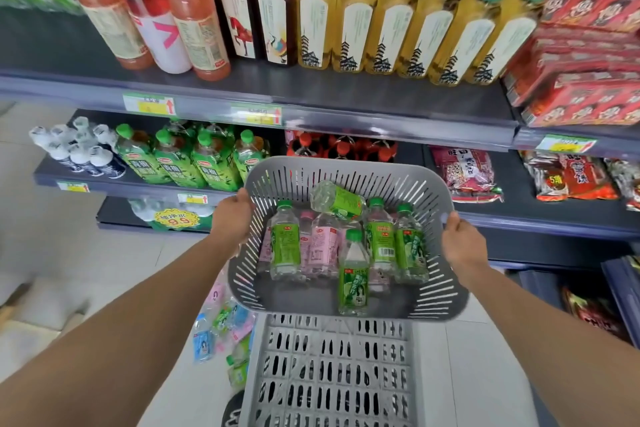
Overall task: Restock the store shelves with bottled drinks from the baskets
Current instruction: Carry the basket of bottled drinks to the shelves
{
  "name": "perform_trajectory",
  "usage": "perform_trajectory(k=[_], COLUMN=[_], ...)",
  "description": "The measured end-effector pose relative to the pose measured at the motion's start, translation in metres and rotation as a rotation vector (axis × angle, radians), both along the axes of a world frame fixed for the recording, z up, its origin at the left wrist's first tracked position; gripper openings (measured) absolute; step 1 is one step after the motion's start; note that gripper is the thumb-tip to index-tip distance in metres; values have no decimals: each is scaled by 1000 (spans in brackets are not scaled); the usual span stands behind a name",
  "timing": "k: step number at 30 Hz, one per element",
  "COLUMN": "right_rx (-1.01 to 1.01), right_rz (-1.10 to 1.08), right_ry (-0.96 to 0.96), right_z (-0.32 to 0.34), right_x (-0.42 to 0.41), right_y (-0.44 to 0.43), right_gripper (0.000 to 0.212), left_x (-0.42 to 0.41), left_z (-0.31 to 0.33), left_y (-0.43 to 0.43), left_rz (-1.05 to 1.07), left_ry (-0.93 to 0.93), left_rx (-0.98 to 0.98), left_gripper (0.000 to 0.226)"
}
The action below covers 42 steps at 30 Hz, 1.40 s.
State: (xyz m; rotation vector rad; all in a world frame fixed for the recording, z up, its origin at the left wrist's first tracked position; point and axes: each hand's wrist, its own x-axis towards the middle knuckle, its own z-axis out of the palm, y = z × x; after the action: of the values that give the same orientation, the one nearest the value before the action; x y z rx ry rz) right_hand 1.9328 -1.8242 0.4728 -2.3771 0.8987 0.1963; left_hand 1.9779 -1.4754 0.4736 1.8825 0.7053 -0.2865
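Grey slotted basket [332, 166] tilted, raised in front of the shelves [346, 88], holding green-label bottles [285, 243] and pink-label bottles [323, 246] lying jumbled.

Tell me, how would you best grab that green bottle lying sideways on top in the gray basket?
Grip the sideways bottle round its labelled middle, coming from above: it lies across the other bottles with nothing over it. Both hands hold the basket, the left hand and right hand on opposite rims, so one would probably have to let go first.
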Motion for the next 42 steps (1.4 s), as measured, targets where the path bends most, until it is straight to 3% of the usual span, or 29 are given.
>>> perform_trajectory(k=[3,6,12,16,21,25,28,35,42], right_rx=[-57,-111,-430,-435,-402,-432,-471,-415,-344], right_rz=[95,209,490,706,950,1179,1330,1606,1920], right_ry=[105,198,180,112,87,2,-88,-214,-319], right_z=[8,27,70,102,144,181,206,250,279], right_x=[3,10,5,1,-14,-46,-79,-149,-237], right_y=[-3,-2,31,73,149,228,290,421,535], right_gripper=[61,47,48,47,50,25,33,28,26], left_x=[-4,-10,-39,-67,-113,-173,-228,-358,-494], left_z=[11,29,75,109,157,193,217,276,314], left_y=[5,11,35,57,105,155,192,268,308], left_rz=[-230,-415,-595,-618,-568,-482,-406,-216,96], left_ry=[13,61,71,39,10,34,88,164,300], left_rx=[231,445,721,840,904,963,1022,1148,1149], left_gripper=[51,48,33,32,31,31,26,32,29])
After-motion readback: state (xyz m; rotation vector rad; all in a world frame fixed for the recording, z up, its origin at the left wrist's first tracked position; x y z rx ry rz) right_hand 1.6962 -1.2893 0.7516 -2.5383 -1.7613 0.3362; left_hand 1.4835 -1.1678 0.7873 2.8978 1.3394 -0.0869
